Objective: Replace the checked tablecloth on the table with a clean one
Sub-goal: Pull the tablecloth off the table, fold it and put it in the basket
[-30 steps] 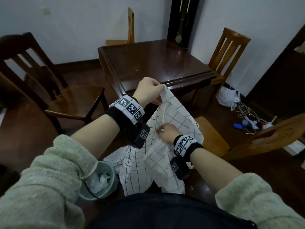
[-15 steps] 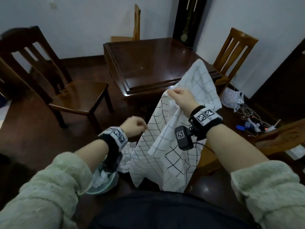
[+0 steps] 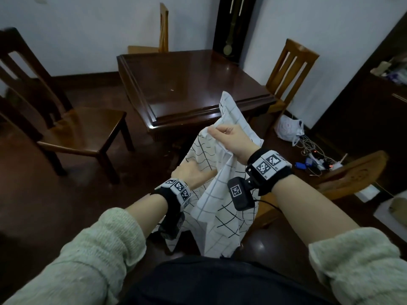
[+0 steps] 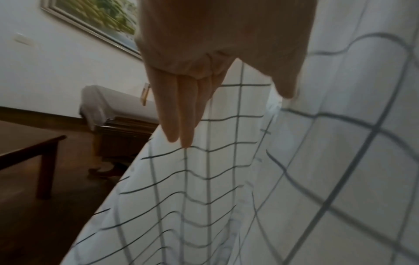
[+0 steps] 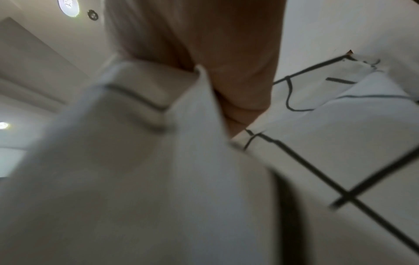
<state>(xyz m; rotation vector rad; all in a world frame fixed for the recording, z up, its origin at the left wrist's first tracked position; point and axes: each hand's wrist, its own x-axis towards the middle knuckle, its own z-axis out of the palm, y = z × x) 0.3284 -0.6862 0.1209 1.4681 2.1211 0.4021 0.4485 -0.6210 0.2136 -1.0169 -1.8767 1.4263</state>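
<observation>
A white tablecloth with a thin dark check (image 3: 220,205) hangs in front of me, below the near edge of the bare dark wooden table (image 3: 187,84). My right hand (image 3: 226,137) is raised and grips a bunched upper edge of the cloth; in the right wrist view its palm (image 5: 226,53) sits against blurred cloth (image 5: 158,179). Lower and to the left, my left hand (image 3: 193,172) lies against the hanging cloth. Its fingers (image 4: 179,116) are straight and its thumb rests on a fold of the cloth (image 4: 317,179).
A dark wooden chair (image 3: 72,128) stands left of the table. Lighter chairs stand behind it (image 3: 163,31), at its right (image 3: 288,69) and near my right arm (image 3: 352,172). A white plastic bag (image 3: 288,128), cables and a power strip (image 3: 319,161) lie on the floor at right.
My right hand has kept its grip and stays raised with the cloth. My left hand, curled and away from the cloth half a second ago, has moved right and now lies flat on it.
</observation>
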